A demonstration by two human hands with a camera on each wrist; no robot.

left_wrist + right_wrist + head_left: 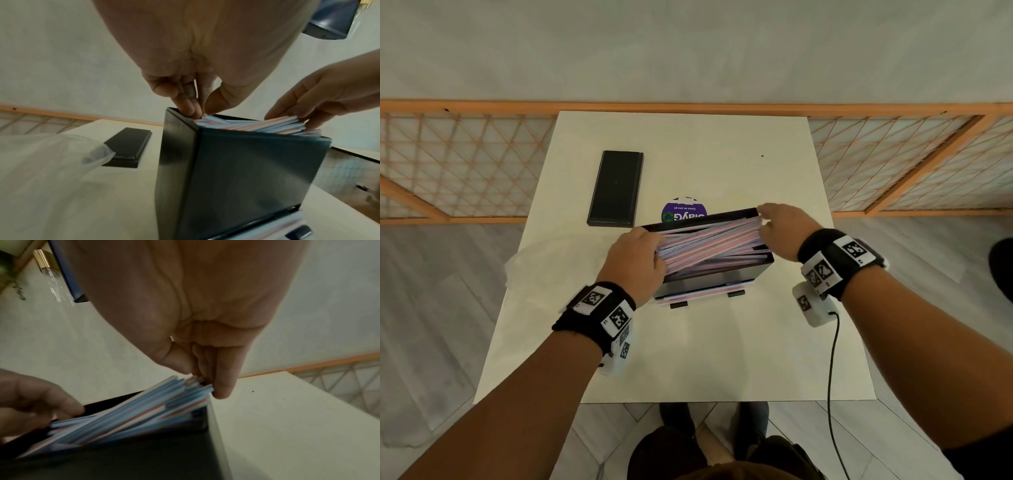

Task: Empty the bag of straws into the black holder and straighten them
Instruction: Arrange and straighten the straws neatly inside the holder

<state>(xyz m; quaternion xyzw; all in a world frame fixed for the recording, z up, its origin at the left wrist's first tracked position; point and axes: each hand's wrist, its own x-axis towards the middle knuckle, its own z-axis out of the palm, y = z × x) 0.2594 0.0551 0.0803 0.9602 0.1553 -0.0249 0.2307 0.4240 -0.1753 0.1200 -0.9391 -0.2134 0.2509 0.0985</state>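
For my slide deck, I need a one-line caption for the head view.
Both hands, left hand and right hand, square up striped straws in the black holder.

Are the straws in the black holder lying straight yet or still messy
Still messy. The straws lie slanted and crossed in the open black holder, with the left hand and right hand at their ends.

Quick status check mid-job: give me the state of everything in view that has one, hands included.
Holder: upright, open on top, filled with straws.
Straws: inside the holder, slanted and uneven, not yet straight.
Lid: off, flat on the table.
Bag: lying crumpled left of the holder.
Left hand: grip on the straws' left ends.
Right hand: fingers pinching the right ends.
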